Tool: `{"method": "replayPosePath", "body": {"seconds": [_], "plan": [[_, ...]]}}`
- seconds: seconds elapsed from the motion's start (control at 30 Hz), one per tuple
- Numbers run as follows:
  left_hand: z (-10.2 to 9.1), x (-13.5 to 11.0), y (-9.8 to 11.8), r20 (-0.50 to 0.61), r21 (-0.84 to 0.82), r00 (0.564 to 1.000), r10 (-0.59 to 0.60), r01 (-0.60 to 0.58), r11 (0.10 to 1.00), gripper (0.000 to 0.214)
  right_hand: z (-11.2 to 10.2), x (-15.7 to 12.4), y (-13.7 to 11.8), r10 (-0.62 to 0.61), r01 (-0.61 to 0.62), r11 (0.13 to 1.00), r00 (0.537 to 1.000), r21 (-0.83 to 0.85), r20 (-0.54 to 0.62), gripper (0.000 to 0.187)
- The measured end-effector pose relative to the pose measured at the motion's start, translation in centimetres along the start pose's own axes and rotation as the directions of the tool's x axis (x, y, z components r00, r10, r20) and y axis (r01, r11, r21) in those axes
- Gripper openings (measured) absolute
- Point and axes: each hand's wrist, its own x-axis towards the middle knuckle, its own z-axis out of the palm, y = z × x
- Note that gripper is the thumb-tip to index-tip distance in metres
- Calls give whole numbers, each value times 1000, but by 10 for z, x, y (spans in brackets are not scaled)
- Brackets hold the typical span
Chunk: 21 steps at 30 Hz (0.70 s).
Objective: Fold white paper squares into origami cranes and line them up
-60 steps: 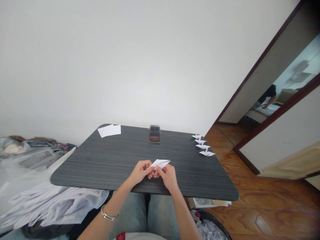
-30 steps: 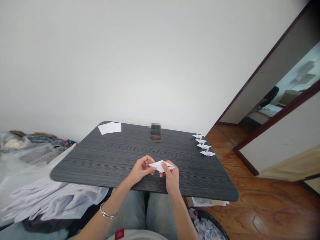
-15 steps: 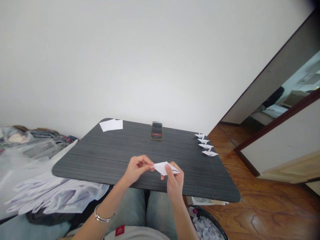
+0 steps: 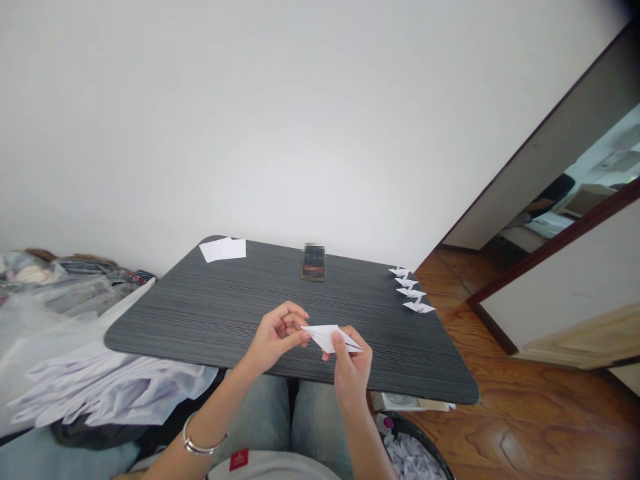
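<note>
Both hands pinch the folded paper above the table near edge: left hand on one tip, right hand mid-fold. Light, thin, probably creases easily; hold by edges.

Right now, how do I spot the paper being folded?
Above the dark table, near its front edge, the left hand and right hand meet. The white paper they pinch is flat and pointed, unlike the folded figures along the right edge.
</note>
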Motion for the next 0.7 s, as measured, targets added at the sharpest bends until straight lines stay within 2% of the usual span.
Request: {"method": "replayPosePath", "body": {"seconds": [0.17,0.4,0.7], "plan": [[7,-3,6,63,42,992,-107,105,994,21,-1,-1,0,-15,15,999,1000,-33,6,26],[11,-6,11,32,85,992,-122,119,989,24,-2,-1,2,-21,21,999,1000,-35,-6,26],[8,-7,15,67,129,990,-127,118,985,27,-3,-1,5,-3,3,1000,1000,-10,-3,27]]}}
